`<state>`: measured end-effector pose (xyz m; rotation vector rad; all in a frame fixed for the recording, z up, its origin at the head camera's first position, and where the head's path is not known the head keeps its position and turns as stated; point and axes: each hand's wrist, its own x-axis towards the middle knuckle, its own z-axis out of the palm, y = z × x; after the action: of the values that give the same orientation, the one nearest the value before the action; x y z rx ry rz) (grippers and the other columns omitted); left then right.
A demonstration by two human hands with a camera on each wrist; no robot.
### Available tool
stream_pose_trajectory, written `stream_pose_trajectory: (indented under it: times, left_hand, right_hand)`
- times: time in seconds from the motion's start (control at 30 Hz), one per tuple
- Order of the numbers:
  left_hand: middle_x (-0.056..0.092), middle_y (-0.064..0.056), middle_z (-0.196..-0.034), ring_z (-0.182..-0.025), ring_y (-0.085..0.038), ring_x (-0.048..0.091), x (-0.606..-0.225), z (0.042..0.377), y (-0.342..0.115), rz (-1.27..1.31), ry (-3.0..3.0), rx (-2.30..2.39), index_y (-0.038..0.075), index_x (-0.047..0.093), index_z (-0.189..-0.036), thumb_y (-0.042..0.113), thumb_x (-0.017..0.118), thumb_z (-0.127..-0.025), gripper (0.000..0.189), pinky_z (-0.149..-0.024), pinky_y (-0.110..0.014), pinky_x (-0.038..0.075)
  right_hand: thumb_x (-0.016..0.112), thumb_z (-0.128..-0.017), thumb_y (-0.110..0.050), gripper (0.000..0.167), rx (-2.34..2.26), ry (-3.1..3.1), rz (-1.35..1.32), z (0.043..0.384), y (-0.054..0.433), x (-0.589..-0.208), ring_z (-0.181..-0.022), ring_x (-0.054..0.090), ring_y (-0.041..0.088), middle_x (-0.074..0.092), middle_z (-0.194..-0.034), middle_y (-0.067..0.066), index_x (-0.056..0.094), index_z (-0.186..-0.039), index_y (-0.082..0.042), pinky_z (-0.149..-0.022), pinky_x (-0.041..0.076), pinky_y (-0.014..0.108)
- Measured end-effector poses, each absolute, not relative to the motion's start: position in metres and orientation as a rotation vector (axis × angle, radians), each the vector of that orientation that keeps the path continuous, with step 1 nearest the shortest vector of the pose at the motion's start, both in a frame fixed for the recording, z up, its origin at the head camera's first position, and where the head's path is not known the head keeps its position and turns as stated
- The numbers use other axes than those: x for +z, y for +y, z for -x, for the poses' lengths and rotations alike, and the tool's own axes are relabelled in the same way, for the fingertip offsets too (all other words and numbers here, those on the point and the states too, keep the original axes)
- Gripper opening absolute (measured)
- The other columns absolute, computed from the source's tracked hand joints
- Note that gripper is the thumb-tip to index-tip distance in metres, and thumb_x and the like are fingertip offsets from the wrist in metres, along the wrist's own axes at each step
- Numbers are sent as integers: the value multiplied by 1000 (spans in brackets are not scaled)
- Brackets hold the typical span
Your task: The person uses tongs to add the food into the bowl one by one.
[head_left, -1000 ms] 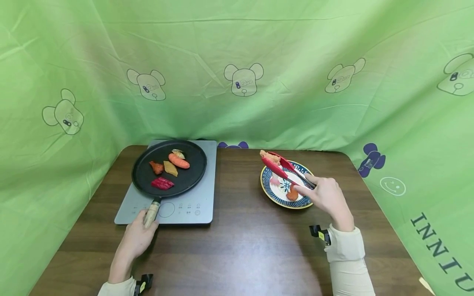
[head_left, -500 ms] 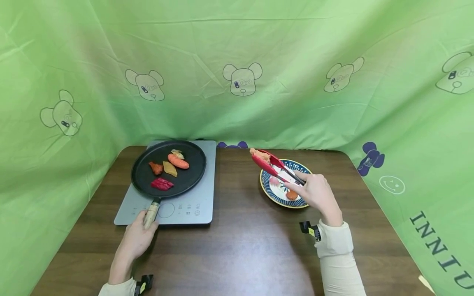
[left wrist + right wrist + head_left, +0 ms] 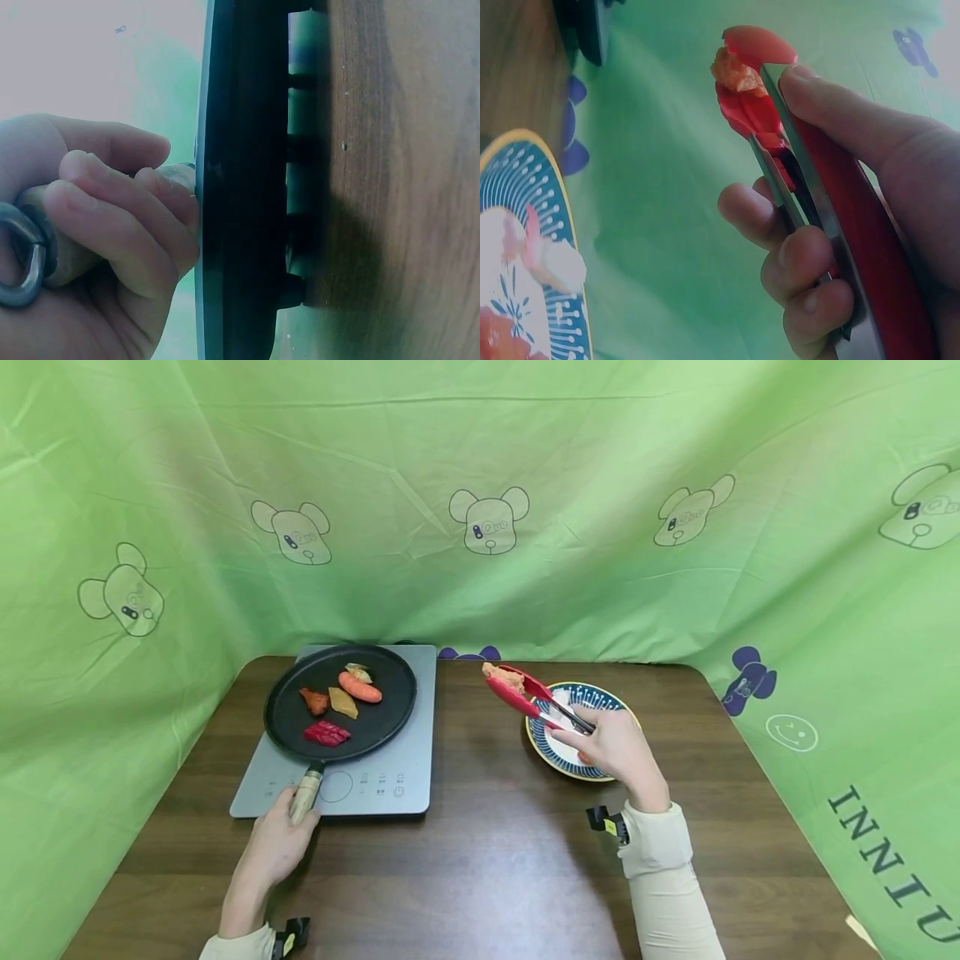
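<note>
My left hand (image 3: 279, 839) grips the wooden-look handle (image 3: 306, 793) of a round black frying pan (image 3: 382, 727); in the left wrist view its fingers curl round that handle. Several food pieces lie in the pan: an orange sausage-like piece (image 3: 360, 687), a yellow piece (image 3: 343, 702), a reddish-brown piece (image 3: 315, 701) and a dark red scored piece (image 3: 327, 732). My right hand (image 3: 618, 747) holds red-tipped tongs (image 3: 517, 696), which pinch a light brown, crumbly-looking food piece (image 3: 735, 73). The tongs' tips hang between pan and plate, left of the patterned plate (image 3: 622, 706).
Beneath the pan is a grey induction cooktop (image 3: 420, 777) on the brown wooden table (image 3: 487, 860). White-and-pink food (image 3: 555, 262) and orange-red food (image 3: 502, 334) lie on the plate. A green curtain (image 3: 480, 593) closes off the back and sides.
My right hand, the tongs and the brown food piece have moved left, away from above the plate. The left hand and pan stay in place.
</note>
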<state>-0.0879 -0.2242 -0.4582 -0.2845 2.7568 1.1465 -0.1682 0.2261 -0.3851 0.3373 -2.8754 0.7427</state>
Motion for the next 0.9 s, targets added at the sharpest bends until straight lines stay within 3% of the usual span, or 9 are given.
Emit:
stream_pose_trajectory:
  times: [0.23, 0.4, 0.67, 0.9]
  left_hand:
    - [50, -29, -109, -74, -27, 50, -459, 88, -225, 289, 2753, 1143, -4, 24, -141, 24, 49, -95, 60, -54, -34, 39]
    - [52, -27, -105, -71, -25, 50, -458, 88, -225, 297, 2752, 1144, -2, 25, -141, 24, 49, -95, 58, -53, -34, 39]
    - [49, -28, -108, -74, -26, 49, -458, 88, -224, 298, 2744, 1152, -3, 24, -141, 24, 48, -95, 58, -54, -34, 39]
    - [50, -28, -108, -75, -27, 50, -459, 88, -224, 300, 2743, 1151, -3, 24, -141, 23, 48, -95, 58, -55, -34, 40]
  right_hand:
    - [77, -77, -39, 48, 654, -2787, -463, 175, 212, -389, -62, 50, 18, 62, -70, 0, 70, -110, -6, -58, 40, 33]
    - [75, -77, -43, 40, 640, -2800, -487, 178, 201, -390, -58, 44, 17, 46, -56, -6, 72, -103, -13, -52, 35, 31]
    - [76, -75, -44, 53, 684, -2827, -480, 180, 181, -388, -53, 39, 14, 42, -53, -7, 69, -116, -12, -48, 33, 30]
    - [75, -77, -43, 52, 774, -2838, -515, 182, 166, -386, -47, 34, 10, 36, -49, -8, 68, -118, -11, -44, 31, 29]
